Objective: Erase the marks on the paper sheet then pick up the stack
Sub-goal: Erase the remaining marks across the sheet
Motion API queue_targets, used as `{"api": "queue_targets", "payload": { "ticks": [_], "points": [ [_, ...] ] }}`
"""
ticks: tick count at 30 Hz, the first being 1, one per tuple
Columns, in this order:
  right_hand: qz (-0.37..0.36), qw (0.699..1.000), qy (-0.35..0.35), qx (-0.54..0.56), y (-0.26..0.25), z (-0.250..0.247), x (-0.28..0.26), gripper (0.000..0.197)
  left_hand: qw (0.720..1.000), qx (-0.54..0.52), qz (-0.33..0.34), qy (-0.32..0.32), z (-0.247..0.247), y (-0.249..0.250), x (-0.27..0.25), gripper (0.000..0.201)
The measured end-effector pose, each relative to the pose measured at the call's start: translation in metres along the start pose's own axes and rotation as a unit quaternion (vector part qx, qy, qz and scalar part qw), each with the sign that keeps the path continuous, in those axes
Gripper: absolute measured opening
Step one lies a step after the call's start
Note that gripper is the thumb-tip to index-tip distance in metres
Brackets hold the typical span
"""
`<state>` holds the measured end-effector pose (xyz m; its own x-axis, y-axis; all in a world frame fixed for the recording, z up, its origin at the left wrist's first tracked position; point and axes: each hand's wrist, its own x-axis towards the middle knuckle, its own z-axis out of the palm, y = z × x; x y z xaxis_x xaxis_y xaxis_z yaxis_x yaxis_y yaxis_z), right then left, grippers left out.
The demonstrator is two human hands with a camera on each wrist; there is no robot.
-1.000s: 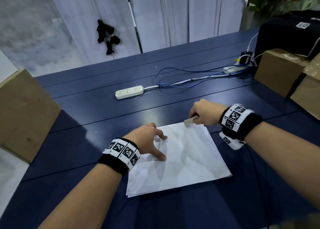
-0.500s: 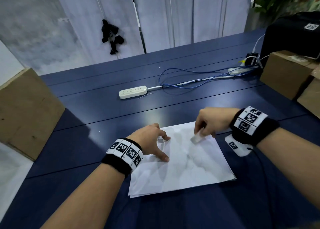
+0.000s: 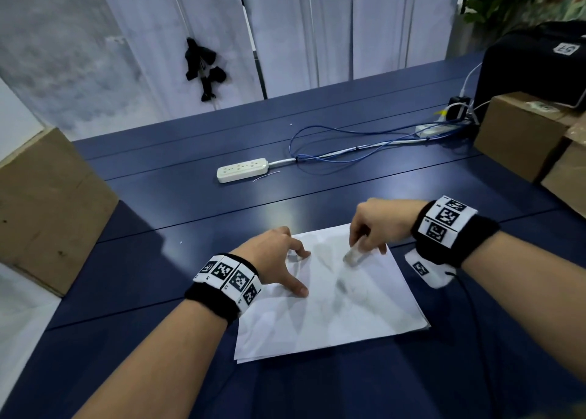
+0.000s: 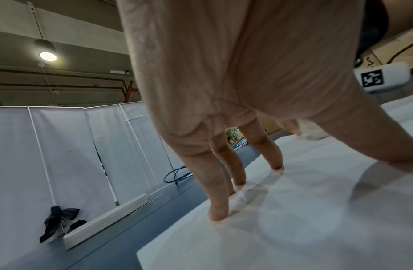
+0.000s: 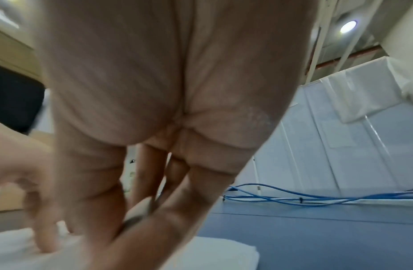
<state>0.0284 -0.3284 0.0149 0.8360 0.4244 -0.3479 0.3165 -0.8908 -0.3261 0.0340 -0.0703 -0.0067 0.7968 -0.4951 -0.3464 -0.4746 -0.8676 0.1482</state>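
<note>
Your left hand [image 3: 272, 260] rests on the stack of paper [image 3: 329, 304] with its fingers spread and fairly straight, the fingertips [image 4: 218, 215] and thumb pressing down on the top sheet near the stack's left edge and holding nothing. The stack lies flat on the dark blue surface [image 3: 158, 260], directly under both of your hands and reaching back toward you past your left wrist. Just to the right of your left hand, your right hand [image 3: 377, 225] has its fingers curled down and pinches a small pale eraser [image 3: 353, 255], whose lower end touches the top sheet near the stack's far edge; the right wrist view is blurred, but it shows the eraser caught between thumb and fingers. Faint grey smudges [image 3: 344, 287] mark the paper just on your side of the eraser. Beyond both hands, well apart from the stack, a white power strip [image 3: 242, 170] lies on the surface, and blue cables [image 3: 333, 152] loop away from it to the right. Farther to the right of your right hand stand cardboard boxes [image 3: 520, 133] with a black case [image 3: 532, 60] behind them, and another cardboard box [image 3: 47, 209] stands far off to the left of your left hand. White partition panels [image 3: 301, 28] close off the far edge of the surface.
</note>
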Motion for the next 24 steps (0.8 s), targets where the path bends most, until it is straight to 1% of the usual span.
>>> {"api": "queue_targets", "payload": {
  "ticks": [1,2,3,4,5,6,7,9,10,11,12,15,17,18,19,22,23,24],
  "points": [
    [0.012,0.999,0.040,-0.011,0.004,-0.002,0.007,0.018,1.000,0.002,0.000,0.000,0.000,0.000,0.000,0.081],
    [0.030,0.996,0.078,-0.020,0.008,-0.005,0.013,0.011,1.000,0.002,0.000,-0.001,-0.001,0.000,0.000,0.081],
    [0.046,0.993,0.109,-0.024,0.012,-0.005,0.018,0.012,1.000,0.002,-0.001,-0.002,0.000,0.001,-0.001,0.081],
    [0.057,0.990,0.126,-0.027,0.015,-0.006,0.019,0.014,1.000,0.001,-0.002,-0.002,0.000,0.001,-0.001,0.081],
    [0.057,0.990,0.128,-0.022,0.018,-0.005,0.018,0.015,1.000,0.000,-0.002,-0.002,0.000,0.001,-0.001,0.081],
    [0.046,0.992,0.116,-0.012,0.019,-0.004,0.013,0.016,1.000,-0.001,-0.001,-0.001,0.000,0.000,-0.001,0.081],
    [0.025,0.996,0.089,0.004,0.018,-0.002,0.005,0.021,1.000,-0.001,-0.001,-0.001,0.000,0.000,-0.001,0.081],
    [-0.003,0.999,0.011,0.031,0.009,0.001,-0.013,0.036,1.000,0.001,-0.001,-0.002,0.000,0.000,0.000,0.081],
    [-0.010,0.999,-0.015,0.027,0.007,0.002,-0.017,0.037,1.000,0.002,0.000,-0.002,-0.001,0.000,0.000,0.081],
    [-0.012,1.000,-0.017,0.018,0.008,0.003,-0.017,0.033,1.000,0.003,0.001,-0.003,-0.001,0.001,0.000,0.081],
    [-0.007,1.000,0.004,0.009,0.008,0.001,-0.014,0.029,1.000,0.003,0.002,-0.004,-0.001,0.001,0.000,0.081],
    [0.041,0.993,0.114,-0.016,0.012,-0.006,0.003,0.019,1.000,0.001,-0.001,-0.002,-0.001,0.001,-0.002,0.081],
    [0.052,0.988,0.142,-0.040,0.012,-0.007,0.003,0.017,1.000,-0.002,-0.003,-0.002,0.000,0.001,-0.002,0.081],
    [0.041,0.989,0.134,-0.047,0.012,-0.007,0.001,0.018,1.000,-0.003,-0.003,-0.002,-0.001,0.001,-0.002,0.081],
    [0.024,0.992,0.111,-0.046,0.012,-0.005,-0.004,0.020,1.000,-0.002,-0.004,-0.003,-0.001,0.001,-0.002,0.081],
    [-0.009,1.000,-0.010,-0.011,0.008,0.001,-0.018,0.037,1.000,0.001,-0.003,-0.003,-0.001,0.001,-0.002,0.081],
    [-0.009,1.000,-0.022,-0.009,0.008,0.001,-0.018,0.041,1.000,0.002,-0.003,-0.003,-0.002,0.002,-0.001,0.081],
    [-0.005,1.000,-0.007,-0.018,0.008,0.000,-0.015,0.040,1.000,0.002,-0.003,-0.003,-0.002,0.002,-0.002,0.081]
  ]
}}
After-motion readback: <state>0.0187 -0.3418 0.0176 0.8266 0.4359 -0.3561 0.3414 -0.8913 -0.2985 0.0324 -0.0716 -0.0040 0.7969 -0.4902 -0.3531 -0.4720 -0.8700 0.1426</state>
